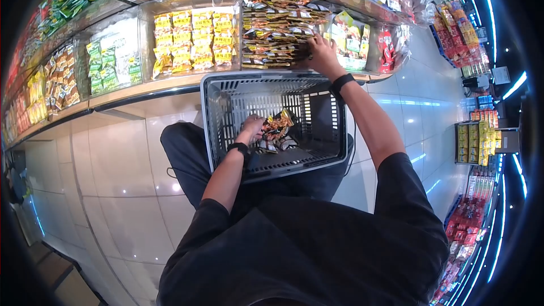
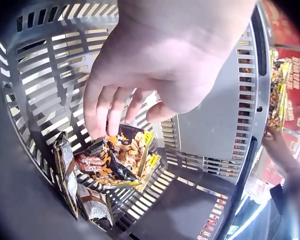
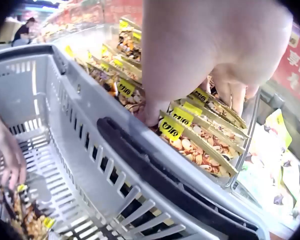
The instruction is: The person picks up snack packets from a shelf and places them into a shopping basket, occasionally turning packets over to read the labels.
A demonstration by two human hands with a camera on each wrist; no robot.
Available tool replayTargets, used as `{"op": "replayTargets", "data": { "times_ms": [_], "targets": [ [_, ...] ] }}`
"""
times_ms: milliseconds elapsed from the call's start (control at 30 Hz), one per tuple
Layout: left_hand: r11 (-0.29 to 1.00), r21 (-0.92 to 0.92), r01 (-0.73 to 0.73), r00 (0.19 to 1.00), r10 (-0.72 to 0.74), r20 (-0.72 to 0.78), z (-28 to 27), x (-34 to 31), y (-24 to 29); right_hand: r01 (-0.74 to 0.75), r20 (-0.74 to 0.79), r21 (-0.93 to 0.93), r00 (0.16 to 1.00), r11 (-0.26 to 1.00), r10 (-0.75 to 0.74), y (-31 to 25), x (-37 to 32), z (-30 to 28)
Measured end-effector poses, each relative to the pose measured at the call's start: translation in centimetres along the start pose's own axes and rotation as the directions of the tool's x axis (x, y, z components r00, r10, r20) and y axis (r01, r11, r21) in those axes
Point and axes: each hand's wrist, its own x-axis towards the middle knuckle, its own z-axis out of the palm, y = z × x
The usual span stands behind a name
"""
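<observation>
My left hand (image 2: 155, 70) is inside the grey shopping basket (image 1: 207, 119), its fingers relaxed and pointing down. The fingertips are right at the upper edge of a dark snack packet (image 2: 121, 155) with a nut picture and yellow corners. Beside that packet, silvery-backed packets (image 2: 94, 204) lie against the basket wall. Over the basket's far rim, my right hand (image 1: 324, 56) reaches into a shelf bin of similar snack packets (image 1: 277, 28) standing in tight rows. Its thumb and fingers grip down around several packets (image 3: 190, 142) from opposite sides, with the fingertips hidden among them.
The basket sits between the person's legs, against the wooden shelf edge (image 1: 130, 92). Left of the bin are yellow snack bags (image 1: 192, 39); to its right are green-and-white bags (image 1: 349, 37) and a red package (image 1: 386, 51). Other display stands (image 1: 479, 143) line the right side.
</observation>
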Motion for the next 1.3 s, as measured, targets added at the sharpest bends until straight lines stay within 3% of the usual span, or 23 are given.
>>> {"op": "replayTargets", "data": {
  "times_ms": [33,200,267,300,333,400,533,567,633,667,733,800,1067,1167,1233,1267,1300],
  "targets": [
    [1.000,-0.001,-0.010,1.000,0.010,0.001,-0.1,0.9,-0.2,0.105,-0.093,-0.077,0.989,0.991,-0.112,0.2,0.0,0.5],
    [0.999,0.023,-0.022,0.998,0.021,0.063,0.0,1.8,-0.7,0.092,-0.118,-0.004,0.989,0.996,-0.091,0.2,-0.4,0.0],
    [0.996,-0.087,-0.035,0.993,0.044,0.106,-0.5,2.1,-1.5,-0.034,-0.067,0.279,0.996,0.960,0.055,-0.8,-1.3,-2.7],
    [0.995,-0.085,-0.050,0.993,0.058,0.102,-0.6,2.1,-1.9,-0.105,-0.125,0.375,0.979,0.921,0.162,-1.7,-2.0,-3.3],
    [0.993,-0.091,-0.071,0.992,0.080,0.101,-0.6,1.5,-1.3,-0.112,-0.131,0.385,0.976,0.916,0.175,-2.4,-2.3,-3.6],
    [0.993,-0.091,-0.074,0.993,0.082,0.082,-0.3,0.7,-0.5,0.116,-0.525,0.386,0.844,0.915,0.115,-3.3,-2.6,-4.4],
    [0.994,-0.069,-0.079,0.991,0.086,0.105,0.7,-0.3,0.4,0.263,-0.500,0.058,0.843,0.963,-0.200,-3.1,0.7,-6.3],
    [0.992,-0.095,-0.084,0.988,0.095,0.120,0.5,-0.3,0.1,0.259,-0.504,0.056,0.841,0.964,-0.196,-2.9,2.0,-6.4],
    [0.986,-0.143,-0.081,0.984,0.102,0.143,0.0,1.0,-0.7,0.160,-0.193,0.113,0.972,0.981,-0.136,-2.7,4.1,-6.0],
    [0.986,-0.143,-0.088,0.984,0.108,0.139,-0.2,1.6,-1.2,0.163,-0.199,0.112,0.970,0.980,-0.139,-2.7,4.7,-5.9],
    [0.980,-0.143,-0.136,0.981,0.153,0.117,-0.5,1.1,-0.8,0.141,-0.070,-0.008,0.988,0.990,-0.141,-2.9,6.1,-5.8],
    [0.978,-0.158,-0.135,0.984,0.151,0.093,-0.5,0.8,-0.6,0.183,-0.137,-0.041,0.973,0.982,-0.187,-2.6,6.5,-4.9],
    [0.972,-0.197,-0.128,0.987,0.144,0.070,-0.6,-0.3,-0.2,0.295,-0.244,0.214,0.939,0.931,-0.242,-0.7,4.6,-4.0],
    [0.967,-0.228,-0.117,0.991,0.127,0.032,-0.8,0.7,-0.3,0.345,-0.363,0.225,0.898,0.911,-0.250,0.0,2.6,-3.9],
    [0.966,-0.222,-0.135,0.990,0.141,0.014,-0.5,0.9,-0.3,0.341,-0.490,0.339,0.860,0.877,-0.145,-0.5,-0.8,-6.0],
    [0.965,-0.229,-0.131,0.990,0.139,0.021,-0.3,1.0,-0.5,0.385,-0.586,0.338,0.800,0.859,-0.128,-1.6,-2.9,-8.0],
    [0.965,-0.209,-0.156,0.986,0.164,0.023,-0.2,1.1,-0.6,0.388,-0.593,0.360,0.797,0.848,-0.113,-2.1,-4.8,-8.5]
  ]
}}
